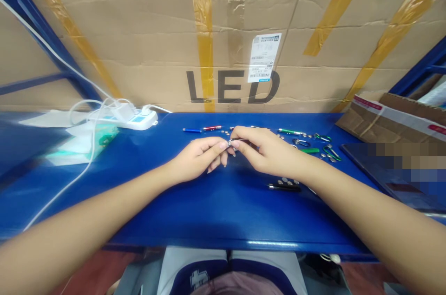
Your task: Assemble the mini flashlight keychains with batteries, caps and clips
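Note:
My left hand (198,156) and my right hand (260,148) meet above the blue table. Thumbs and fingers of both pinch a small black-and-silver piece (229,143), mostly covered by the fingers, so its exact kind does not show. Behind the hands lie slim pen-like tubes: a blue one (191,130), a red one (212,128) and a green one (291,132). A black tube (284,187) rests in front of my right forearm, beside several small round metal discs (288,182) that look like button cells.
Green carabiner clips (331,153) and more discs lie at the right. A white power strip (139,120) with cables sits on the left near plastic packets (83,144). An open cardboard box (397,118) stands at right. A large carton marked LED (156,44) walls the back.

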